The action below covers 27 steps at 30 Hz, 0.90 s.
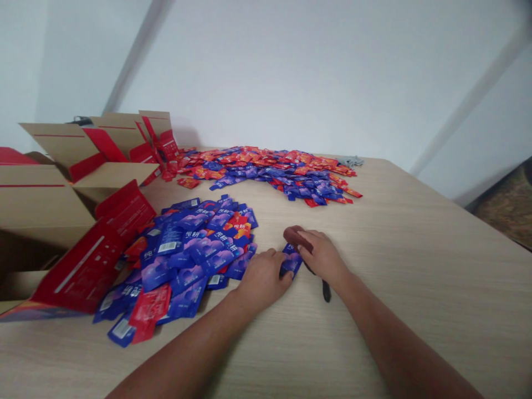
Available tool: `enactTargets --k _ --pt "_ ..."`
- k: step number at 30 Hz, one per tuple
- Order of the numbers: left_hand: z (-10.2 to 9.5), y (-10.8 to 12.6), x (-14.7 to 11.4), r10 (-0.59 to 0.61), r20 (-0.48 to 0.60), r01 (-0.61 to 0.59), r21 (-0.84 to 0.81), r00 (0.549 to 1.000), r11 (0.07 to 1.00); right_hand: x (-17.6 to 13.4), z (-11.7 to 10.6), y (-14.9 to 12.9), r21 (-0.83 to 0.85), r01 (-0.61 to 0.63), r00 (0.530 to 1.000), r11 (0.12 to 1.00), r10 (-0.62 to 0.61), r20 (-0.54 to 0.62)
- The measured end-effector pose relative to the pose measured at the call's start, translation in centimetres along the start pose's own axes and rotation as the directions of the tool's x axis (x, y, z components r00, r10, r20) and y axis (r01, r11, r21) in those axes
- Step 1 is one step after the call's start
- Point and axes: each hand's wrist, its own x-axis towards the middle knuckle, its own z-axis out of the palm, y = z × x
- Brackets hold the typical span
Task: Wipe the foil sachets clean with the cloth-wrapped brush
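Note:
My left hand (pixel 262 280) rests on the table with its fingers closed on the near side of a blue-purple sachet (pixel 293 259). My right hand (pixel 326 256) is wrapped round a maroon object with a rounded end (pixel 297 237), held over the sachet's far end. Its kind is not clear, as my fingers cover part of it. A dark rod-like piece (pixel 326 291) sticks out below my right wrist; whether it belongs to the maroon object I cannot tell. Left of my left hand lies a loose pile of blue and red sachets (pixel 199 244).
Open cardboard boxes with red flaps (pixel 120 216) line the table's left side. Along the back is a long heap of red and blue sachets (pixel 266 166), with a small grey item (pixel 352 161) at its right end. A white wall (pixel 316 72) stands behind the wooden table (pixel 436 266).

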Motion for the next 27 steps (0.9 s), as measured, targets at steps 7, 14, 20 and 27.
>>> enactTargets --k 7,14,20,27 --pt "0.0 0.0 -0.1 0.006 -0.001 -0.006 0.011 1.0 1.0 -0.2 0.1 0.6 -0.084 -0.072 0.995 0.994 0.066 -0.069" --pt "-0.2 0.0 0.0 0.008 0.004 -0.008 0.002 1.0 1.0 -0.1 -0.7 -0.1 -0.005 -0.07 0.966 0.998 0.067 -0.25" --pt "0.1 -0.1 0.0 0.02 -0.001 -0.02 -0.021 1.0 1.0 -0.5 -0.2 -1.4 0.163 0.168 0.985 0.972 -0.158 -0.074" --pt "0.0 -0.1 0.0 0.014 0.004 -0.014 -0.013 1.0 1.0 -0.3 0.0 -0.9 0.072 0.113 0.993 0.991 -0.114 0.021"
